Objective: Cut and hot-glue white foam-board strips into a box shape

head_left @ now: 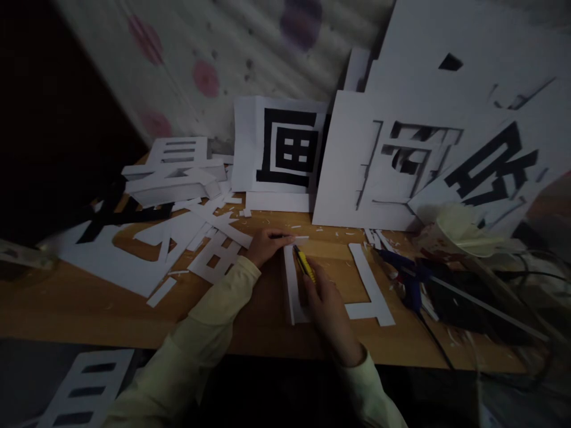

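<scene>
Cutter (305, 264) in your right hand (328, 300), gripped, its tip toward eleven o'clock beside the far end of the white strip (292, 284). Your left hand (266, 246) pinches that end, at twelve. From the strip, an angular white piece (368, 280) lies at three o'clock, the blue glue gun (408, 270) beyond.

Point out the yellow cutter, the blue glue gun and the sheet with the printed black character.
yellow cutter (306, 265): head view, on its yellow handle
blue glue gun (411, 271): head view, on its body
printed sheet (297, 150): head view, on the black print near its middle
</scene>
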Tool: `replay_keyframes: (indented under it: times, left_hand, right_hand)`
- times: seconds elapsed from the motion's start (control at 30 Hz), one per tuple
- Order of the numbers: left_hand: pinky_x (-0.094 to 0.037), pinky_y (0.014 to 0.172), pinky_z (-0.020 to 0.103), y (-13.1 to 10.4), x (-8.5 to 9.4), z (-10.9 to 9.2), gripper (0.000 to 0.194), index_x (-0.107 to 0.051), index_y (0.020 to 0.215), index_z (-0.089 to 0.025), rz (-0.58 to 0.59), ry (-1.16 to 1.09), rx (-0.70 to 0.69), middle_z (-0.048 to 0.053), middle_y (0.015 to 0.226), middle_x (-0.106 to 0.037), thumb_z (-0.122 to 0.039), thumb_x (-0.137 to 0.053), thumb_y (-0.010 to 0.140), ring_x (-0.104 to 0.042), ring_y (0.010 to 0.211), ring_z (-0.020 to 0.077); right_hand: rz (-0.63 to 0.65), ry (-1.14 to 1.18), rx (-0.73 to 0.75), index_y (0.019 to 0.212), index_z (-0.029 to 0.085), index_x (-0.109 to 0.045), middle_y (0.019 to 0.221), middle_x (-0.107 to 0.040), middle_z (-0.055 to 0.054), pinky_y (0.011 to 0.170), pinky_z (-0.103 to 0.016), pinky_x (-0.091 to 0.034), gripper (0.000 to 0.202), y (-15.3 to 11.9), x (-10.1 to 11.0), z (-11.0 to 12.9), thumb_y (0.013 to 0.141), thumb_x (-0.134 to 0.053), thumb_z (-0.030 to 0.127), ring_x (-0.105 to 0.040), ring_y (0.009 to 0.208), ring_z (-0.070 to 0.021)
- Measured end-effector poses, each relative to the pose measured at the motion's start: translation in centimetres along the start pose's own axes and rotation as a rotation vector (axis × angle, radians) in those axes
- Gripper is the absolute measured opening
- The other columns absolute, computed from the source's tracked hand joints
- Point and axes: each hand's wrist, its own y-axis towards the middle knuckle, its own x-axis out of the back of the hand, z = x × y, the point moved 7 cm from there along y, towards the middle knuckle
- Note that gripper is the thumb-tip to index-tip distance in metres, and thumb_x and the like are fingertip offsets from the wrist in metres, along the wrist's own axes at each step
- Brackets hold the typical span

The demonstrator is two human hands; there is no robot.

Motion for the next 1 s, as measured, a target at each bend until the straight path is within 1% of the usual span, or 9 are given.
replay_keyframes:
  times: [0.17,0.3,0.53,0.83,1.0]
  left_hand:
    - [-0.049,0.094,0.038,-0.05,-0.02,-0.08,0.016,-0.079,0.077,-0.022,0.001,-0.001,-0.004,0.003,0.088,-0.079,-0.03,-0.075,0.065,-0.07,0.094,0.0245]
    - [-0.049,0.094,0.037,-0.03,0.07,0.05,0.018,-0.079,0.078,-0.022,-0.009,0.007,-0.001,0.002,0.087,-0.079,-0.032,-0.076,0.064,-0.07,0.093,0.0242]
    - [-0.048,0.093,0.038,0.1,0.06,0.29,0.021,-0.079,0.078,-0.021,-0.015,0.009,0.004,0.004,0.086,-0.079,-0.035,-0.076,0.063,-0.07,0.094,0.0254]
    - [-0.048,0.092,0.037,-0.09,0.05,-0.23,0.02,-0.079,0.078,-0.021,-0.001,0.04,0.0,0.003,0.085,-0.079,-0.034,-0.074,0.064,-0.07,0.093,0.0246]
    - [-0.048,0.092,0.036,-0.07,-0.02,-0.22,0.019,-0.079,0.079,-0.022,0.005,0.054,-0.005,0.001,0.086,-0.079,-0.034,-0.073,0.066,-0.07,0.093,0.0236]
  right_hand:
    - [-0.016,0.017,0.01,0.137,0.017,-0.05,0.134,-0.06,-0.016,0.103,-0.05,-0.044,0.047,0.02,0.0,0.08,0.095,-0.038,0.037,-0.056,0.124,-0.0299]
    - [-0.014,0.027,0.003,0.137,0.015,-0.05,0.134,-0.06,-0.017,0.103,-0.051,-0.044,0.048,0.01,-0.06,0.08,0.095,-0.038,0.036,-0.056,0.123,-0.0301]
    - [-0.018,0.032,-0.006,0.136,0.015,-0.05,0.134,-0.06,-0.017,0.103,-0.05,-0.044,0.049,0.05,-0.08,-0.02,0.095,-0.037,0.037,-0.056,0.124,-0.0296]
    - [-0.029,0.005,-0.007,0.137,0.015,-0.05,0.131,-0.061,-0.017,0.102,-0.05,-0.045,0.049,-0.09,-0.36,-0.14,0.096,-0.036,0.038,-0.055,0.124,-0.0304]
    - [-0.054,0.012,0.007,0.137,0.013,-0.05,0.129,-0.061,-0.019,0.102,-0.05,-0.045,0.05,-0.28,-0.29,0.07,0.096,-0.037,0.039,-0.054,0.125,-0.0307]
